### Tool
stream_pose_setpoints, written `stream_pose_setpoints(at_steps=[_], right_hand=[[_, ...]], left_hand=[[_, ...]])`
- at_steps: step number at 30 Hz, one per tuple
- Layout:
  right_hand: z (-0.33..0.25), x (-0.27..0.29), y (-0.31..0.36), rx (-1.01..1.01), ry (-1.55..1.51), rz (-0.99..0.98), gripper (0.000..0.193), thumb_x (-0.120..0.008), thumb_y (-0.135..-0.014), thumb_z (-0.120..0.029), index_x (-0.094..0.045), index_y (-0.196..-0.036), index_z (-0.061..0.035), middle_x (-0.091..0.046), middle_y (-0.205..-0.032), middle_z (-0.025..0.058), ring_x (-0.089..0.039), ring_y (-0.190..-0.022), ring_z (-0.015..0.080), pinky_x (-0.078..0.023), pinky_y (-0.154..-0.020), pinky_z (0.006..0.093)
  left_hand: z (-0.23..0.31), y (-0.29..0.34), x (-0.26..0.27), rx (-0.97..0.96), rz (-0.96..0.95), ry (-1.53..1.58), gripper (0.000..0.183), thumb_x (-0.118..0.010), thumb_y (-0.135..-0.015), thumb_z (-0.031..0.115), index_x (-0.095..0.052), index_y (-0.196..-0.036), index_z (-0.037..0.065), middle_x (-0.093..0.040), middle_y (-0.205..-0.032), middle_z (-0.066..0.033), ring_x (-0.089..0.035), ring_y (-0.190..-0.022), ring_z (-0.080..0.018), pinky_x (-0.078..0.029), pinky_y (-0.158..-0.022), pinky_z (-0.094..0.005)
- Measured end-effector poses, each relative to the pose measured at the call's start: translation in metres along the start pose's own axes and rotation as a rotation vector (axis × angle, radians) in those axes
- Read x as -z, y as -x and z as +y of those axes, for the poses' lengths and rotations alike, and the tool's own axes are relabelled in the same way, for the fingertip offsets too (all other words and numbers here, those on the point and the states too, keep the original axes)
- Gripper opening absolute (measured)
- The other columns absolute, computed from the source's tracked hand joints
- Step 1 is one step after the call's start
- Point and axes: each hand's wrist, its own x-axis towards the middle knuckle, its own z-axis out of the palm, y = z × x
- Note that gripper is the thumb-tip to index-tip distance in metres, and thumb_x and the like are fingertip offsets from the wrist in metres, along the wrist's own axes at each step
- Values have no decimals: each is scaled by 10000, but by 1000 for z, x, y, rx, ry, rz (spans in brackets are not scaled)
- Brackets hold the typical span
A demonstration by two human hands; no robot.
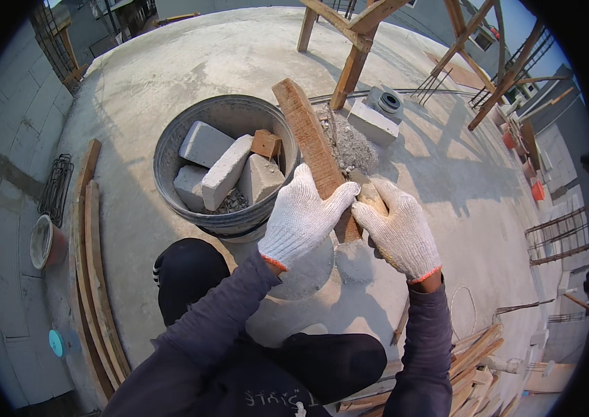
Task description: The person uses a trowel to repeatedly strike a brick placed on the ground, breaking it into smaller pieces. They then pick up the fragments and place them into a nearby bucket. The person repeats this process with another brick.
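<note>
My left hand [303,214], in a white knit glove, is closed around a rough brown wooden board [308,135]. The board slants up and away beside the bucket. My right hand [402,229], gloved likewise, grips a shorter, paler piece of wood [369,194] against the board's right side. Both thumbs nearly meet over the wood, and the right fingers are partly hidden below. Left of my hands stands a dark round bucket [239,228], holding several grey block pieces [227,172], a small brown wood block [266,143] and rubble.
Beyond my hands lie a rubble heap [353,149], a pale block [372,124] and a grey fitting [385,102]. Timber props [350,73] stand farther off. Long planks [93,257] and a small pail [48,243] lie left; scrap wood [475,354] is piled at lower right.
</note>
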Motion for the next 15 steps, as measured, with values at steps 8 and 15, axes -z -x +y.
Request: stream_pose_setpoints(at_steps=[8, 15], right_hand=[[-46, -77, -78, 383, 575, 98, 403, -748, -967, -298, -734, -1285, -51, -787, -1087, 213, -784, -961, 380, -621, -838, 444], [51, -8, -38, 291, 264, 230, 469, -790, -962, -349, -724, -1309, -39, -788, -966, 115, -766, -849, 273, -607, -784, 431]], left_hand=[[-15, -4, 190, 495, 239, -148, 501, -775, -995, 404, -724, -1122, -79, -738, -912, -103, -733, -747, -153, -604, -646, -296], [-26, 3, 203, 345, 269, -147, 510, -768, -1005, 414, -710, -1247, -32, -743, -999, -91, -749, -788, -131, -619, -654, -268]])
